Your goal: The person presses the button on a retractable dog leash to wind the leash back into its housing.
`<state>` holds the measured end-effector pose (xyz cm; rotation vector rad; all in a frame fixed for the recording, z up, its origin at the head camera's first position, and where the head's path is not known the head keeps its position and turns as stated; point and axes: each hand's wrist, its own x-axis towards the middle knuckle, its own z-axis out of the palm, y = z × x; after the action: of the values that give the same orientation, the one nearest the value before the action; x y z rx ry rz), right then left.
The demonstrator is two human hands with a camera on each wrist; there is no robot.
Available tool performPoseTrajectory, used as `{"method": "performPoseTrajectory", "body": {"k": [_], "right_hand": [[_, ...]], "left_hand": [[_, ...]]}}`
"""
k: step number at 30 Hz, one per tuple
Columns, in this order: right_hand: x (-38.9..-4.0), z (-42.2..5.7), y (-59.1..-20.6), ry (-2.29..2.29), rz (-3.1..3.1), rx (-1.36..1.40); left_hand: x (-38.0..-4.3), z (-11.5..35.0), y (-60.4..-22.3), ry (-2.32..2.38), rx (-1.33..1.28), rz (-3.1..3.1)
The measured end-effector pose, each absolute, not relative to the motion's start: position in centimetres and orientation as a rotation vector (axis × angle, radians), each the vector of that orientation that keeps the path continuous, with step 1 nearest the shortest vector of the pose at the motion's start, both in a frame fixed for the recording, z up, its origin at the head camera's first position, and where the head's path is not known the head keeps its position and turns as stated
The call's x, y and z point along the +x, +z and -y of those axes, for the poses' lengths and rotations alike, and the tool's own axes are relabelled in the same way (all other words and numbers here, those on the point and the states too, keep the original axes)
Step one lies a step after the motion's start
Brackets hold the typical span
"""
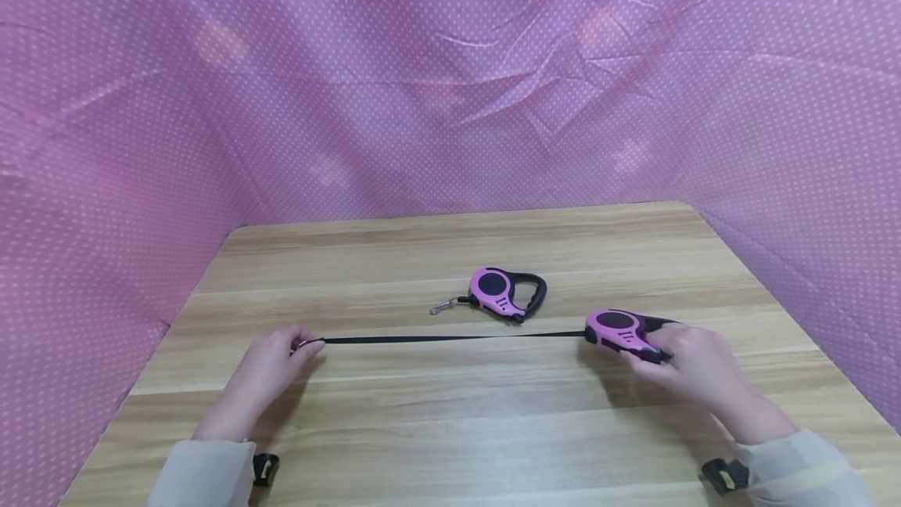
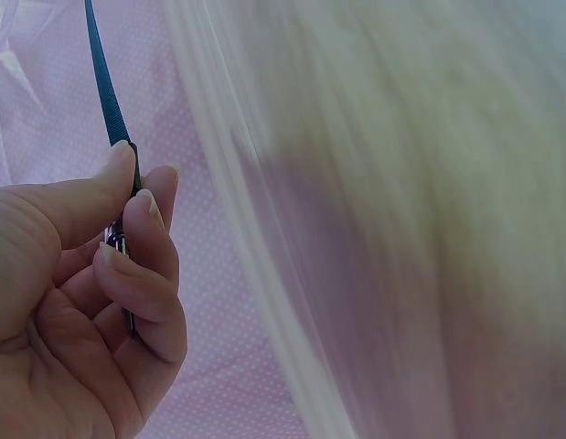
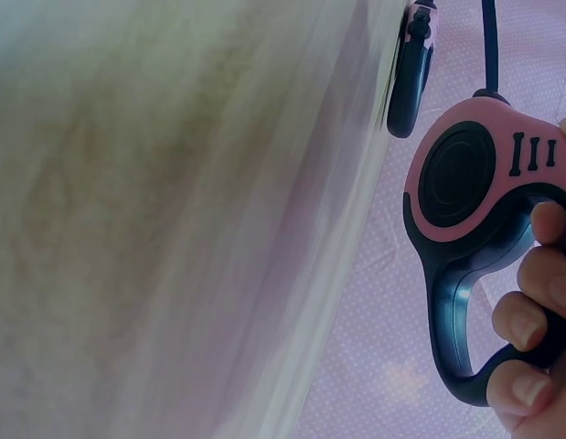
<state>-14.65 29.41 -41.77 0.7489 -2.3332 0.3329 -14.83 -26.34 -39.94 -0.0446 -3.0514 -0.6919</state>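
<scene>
My right hand grips the black loop handle of a pink and black retractable dog leash, its fingers curled through the loop in the right wrist view. From the casing's front a black strap runs taut to the left, above the table. At the far end my left hand pinches the strap's end between thumb and fingers. A metal clip shows partly among those fingers in the left wrist view. Behind the strap lies a second pink and black leash, its silver clip pointing left.
Both leashes are over a light wood-grain table. Pink dotted cloth hangs behind the table and along both sides. A black wrist strap piece shows by the left sleeve, and another by the right.
</scene>
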Motion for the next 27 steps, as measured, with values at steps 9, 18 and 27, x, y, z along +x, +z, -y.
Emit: {"method": "performPoseTrajectory", "body": {"k": [9, 18, 27], "right_hand": [[-14.61, -29.09, -41.64, 0.339, 2.339, 0.739], [-14.65, -28.76, -41.6, 0.349, 2.347, 0.753], [-14.68, -28.44, -41.64, 0.356, 2.359, 0.75]], "left_hand": [[-14.84, 26.25, -39.97, -0.717, -0.05, 3.058], [-14.81, 25.94, -40.03, -0.723, -0.055, 3.048], [-14.83, 25.52, -39.94, -0.715, -0.045, 3.063]]}}
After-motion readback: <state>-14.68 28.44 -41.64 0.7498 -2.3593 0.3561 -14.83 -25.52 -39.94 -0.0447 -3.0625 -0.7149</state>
